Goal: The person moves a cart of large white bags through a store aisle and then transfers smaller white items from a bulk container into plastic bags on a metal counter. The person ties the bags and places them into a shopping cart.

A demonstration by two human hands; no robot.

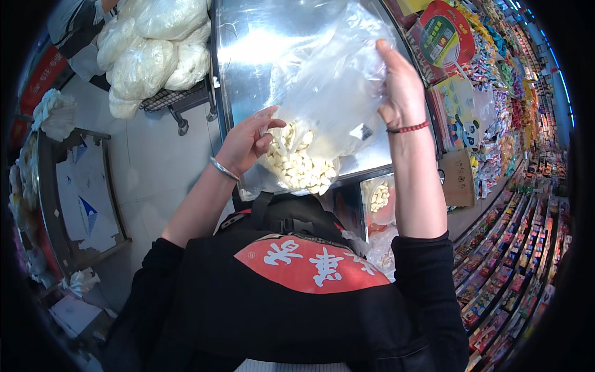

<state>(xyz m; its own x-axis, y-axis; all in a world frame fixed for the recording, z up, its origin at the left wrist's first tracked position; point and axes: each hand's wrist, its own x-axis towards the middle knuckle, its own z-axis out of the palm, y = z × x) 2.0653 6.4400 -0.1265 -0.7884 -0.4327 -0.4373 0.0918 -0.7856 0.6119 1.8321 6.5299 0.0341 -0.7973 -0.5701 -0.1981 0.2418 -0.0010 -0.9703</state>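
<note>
A clear plastic bag (325, 111) stretches over the metal tabletop (241, 28). Pale pieces that look like peeled garlic cloves (302, 169) lie at its near end, by the table's front edge. My left hand (253, 139), with a silver bangle at the wrist, is at the bag's left side beside the cloves; thumb and fingers are curled, and whether they pinch the film is unclear. My right hand (399, 86), wearing a red bead bracelet, grips the bag's upper right part, its palm partly behind the film.
Full whitish bags (144, 65) are piled on a wire cart (179, 95) at the upper left. A tub of similar cloves (380, 196) stands below the table's right side. A cardboard box (458, 179) and packed goods shelves (506, 260) line the right.
</note>
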